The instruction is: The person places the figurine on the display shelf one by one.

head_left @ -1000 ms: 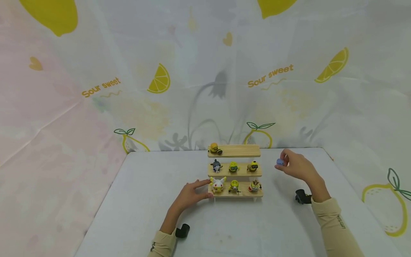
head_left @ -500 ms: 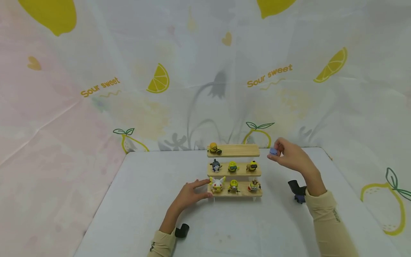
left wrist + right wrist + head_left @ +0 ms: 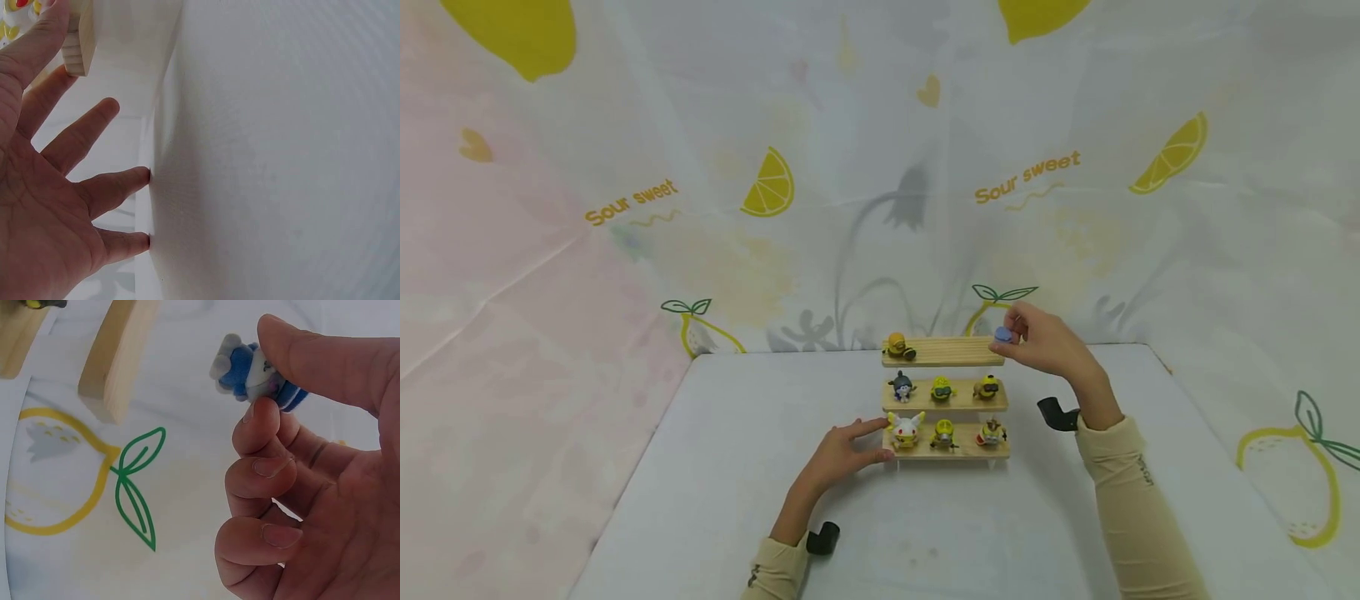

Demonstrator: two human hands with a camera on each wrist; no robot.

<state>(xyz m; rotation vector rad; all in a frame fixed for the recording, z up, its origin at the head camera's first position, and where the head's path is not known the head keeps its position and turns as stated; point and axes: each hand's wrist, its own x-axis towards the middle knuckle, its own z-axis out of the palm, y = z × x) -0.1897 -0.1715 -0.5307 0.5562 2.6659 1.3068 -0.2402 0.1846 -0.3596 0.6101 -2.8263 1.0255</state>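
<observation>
A three-tier wooden display shelf [image 3: 955, 352] stands on the table. My left hand [image 3: 838, 458] holds the left end of its bottom tier between thumb and index finger; in the left wrist view, the other fingers spread apart beside the board [image 3: 76, 57]. My right hand [image 3: 1051, 343] pinches a small blue-and-white figurine [image 3: 244, 372] between thumb and index finger, at the right end of the top tier. The remaining fingers curl loosely below it. On the bottom tier, a white figurine with yellow-tipped ears [image 3: 907, 431] sits right by my left fingertips.
An orange-and-yellow figurine [image 3: 897, 346] occupies the top tier's left end. Three figurines, including a dark-hatted one [image 3: 902, 387], line the middle tier; yellow figurines [image 3: 943, 433] share the bottom one. Behind the white table [image 3: 760, 417] hangs a lemon-print cloth [image 3: 865, 125].
My right hand has moved left and farther back with the blue figurine, from beside the shelf to the top tier's right end. My left hand has stayed at the bottom tier.
</observation>
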